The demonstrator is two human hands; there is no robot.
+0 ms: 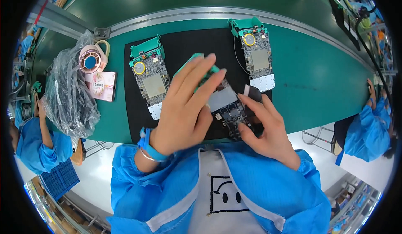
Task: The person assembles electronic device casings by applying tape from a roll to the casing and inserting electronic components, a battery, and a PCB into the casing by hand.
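Holding the board [222,101] between both hands by its right edge, the right hand [270,131] partly covers a blurred dark piece [254,94], while the outstretched left hand [180,104] hides the board's far-left end, its grip indeterminable.

Between the fingers [256,109], the circuit board [231,113] is dark with a silver-grey plate [222,100]. Beyond them, the left board [153,86] and right board [259,60] are grey with green brackets [146,47] and yellow-ringed discs [139,68]. The mat [201,40] is black.
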